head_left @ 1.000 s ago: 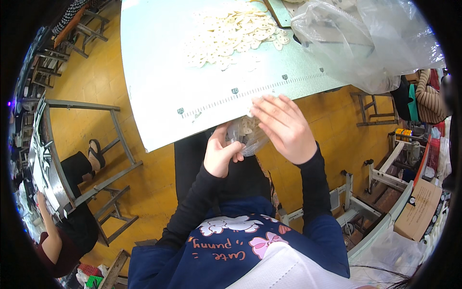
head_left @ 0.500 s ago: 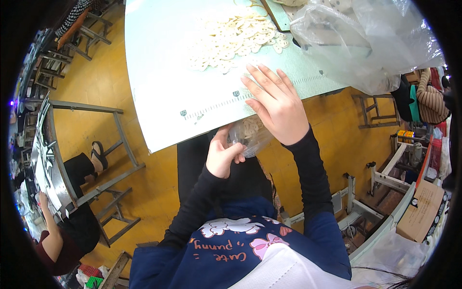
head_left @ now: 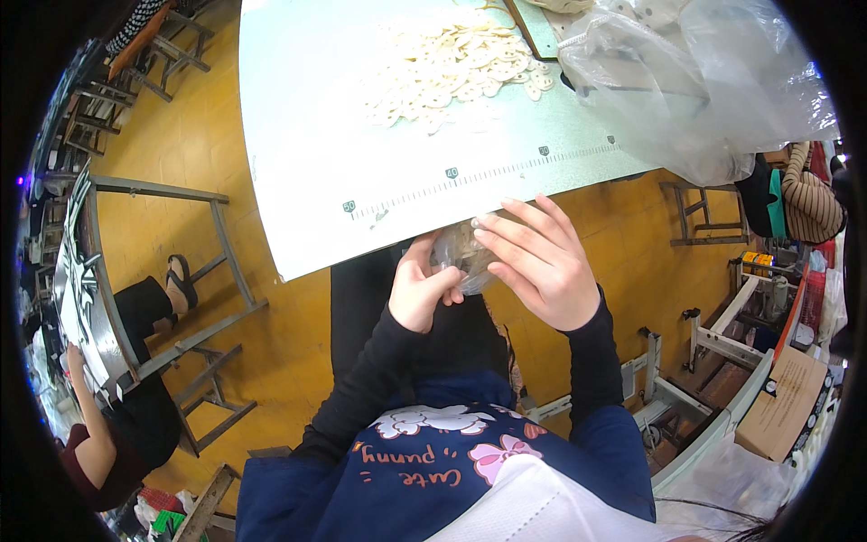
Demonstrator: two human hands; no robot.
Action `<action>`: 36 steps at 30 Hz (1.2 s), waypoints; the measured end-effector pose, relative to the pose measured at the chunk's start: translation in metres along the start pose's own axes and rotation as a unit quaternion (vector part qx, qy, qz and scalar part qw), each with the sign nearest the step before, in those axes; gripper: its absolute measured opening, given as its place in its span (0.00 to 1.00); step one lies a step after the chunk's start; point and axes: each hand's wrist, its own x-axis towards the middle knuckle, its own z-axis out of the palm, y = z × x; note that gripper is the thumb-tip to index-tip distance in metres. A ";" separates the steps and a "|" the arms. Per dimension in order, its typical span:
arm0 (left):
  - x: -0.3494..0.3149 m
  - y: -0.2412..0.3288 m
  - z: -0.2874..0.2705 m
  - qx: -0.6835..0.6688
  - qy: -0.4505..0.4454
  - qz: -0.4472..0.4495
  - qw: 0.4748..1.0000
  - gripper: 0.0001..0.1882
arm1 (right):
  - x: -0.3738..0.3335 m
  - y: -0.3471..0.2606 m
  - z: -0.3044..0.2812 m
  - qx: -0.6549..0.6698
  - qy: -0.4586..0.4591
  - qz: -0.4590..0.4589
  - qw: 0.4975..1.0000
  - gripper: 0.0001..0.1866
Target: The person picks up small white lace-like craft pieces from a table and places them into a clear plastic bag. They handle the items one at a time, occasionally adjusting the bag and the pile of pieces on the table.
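Observation:
Just below the table's near edge, my left hand is closed round the side of a clear plastic bag. Small pale pieces show through the bag's film. My right hand is open beside the bag, fingers stretched, the fingertips over its mouth next to the table edge; whether they touch it I cannot tell. Farther up on the pale green table lies a loose heap of small flat cream pieces with holes.
A large clear plastic bag spreads over the table's right side. A printed ruler scale runs along the near edge. At the left, another person's arm rests by a bench with pale strips. A cardboard box stands at the lower right.
My right hand has come back from the tabletop near the heap to the mouth of the small bag. My left hand keeps its hold in nearly the same place.

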 end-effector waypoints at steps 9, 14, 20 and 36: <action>-0.001 0.001 0.004 0.015 0.021 0.001 1.000 0.37 | 0.051 0.039 0.015 -0.135 0.077 0.034 0.987 0.22; 0.000 0.001 0.004 -0.005 0.009 0.003 1.000 0.37 | 0.043 0.038 0.021 -0.115 0.029 0.064 0.991 0.25; 0.000 -0.001 0.001 -0.003 0.005 -0.011 1.000 0.36 | 0.002 0.003 0.009 -0.052 -0.022 0.048 0.997 0.22; 0.002 -0.002 0.001 -0.005 0.000 0.001 1.000 0.37 | 0.075 0.022 0.039 -0.072 0.083 0.009 0.994 0.19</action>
